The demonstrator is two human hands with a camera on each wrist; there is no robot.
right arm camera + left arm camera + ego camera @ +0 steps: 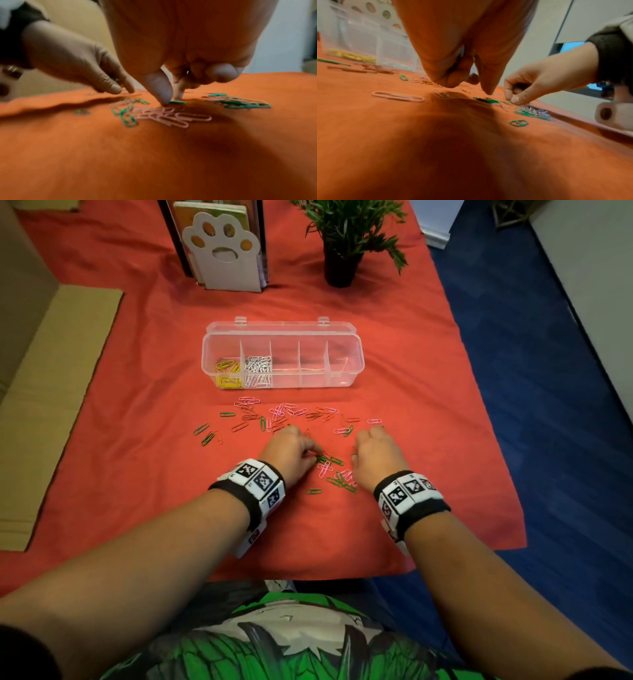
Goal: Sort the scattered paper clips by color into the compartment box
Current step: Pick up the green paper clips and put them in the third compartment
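The clear compartment box (356, 354) lies open on the red cloth, with yellow clips (227, 373) in its leftmost cell and white clips (259, 371) in the second. Green, pink and red clips (284, 414) lie scattered in front of it. My left hand (313, 455) hovers with curled fingers, its thumb tip (488, 90) just above a green clip (485, 100); nothing shows in its grip. My right hand (169, 98) has thumb and index finger down on the cloth, pinching a flat green clip (177, 102) beside a heap of pink clips (171, 116).
A white paw-shaped holder (224, 251) and a potted plant (342, 265) stand behind the box. Flat cardboard (51, 392) lies at the left. The cloth's edge (486, 419) runs down the right side, with blue floor beyond.
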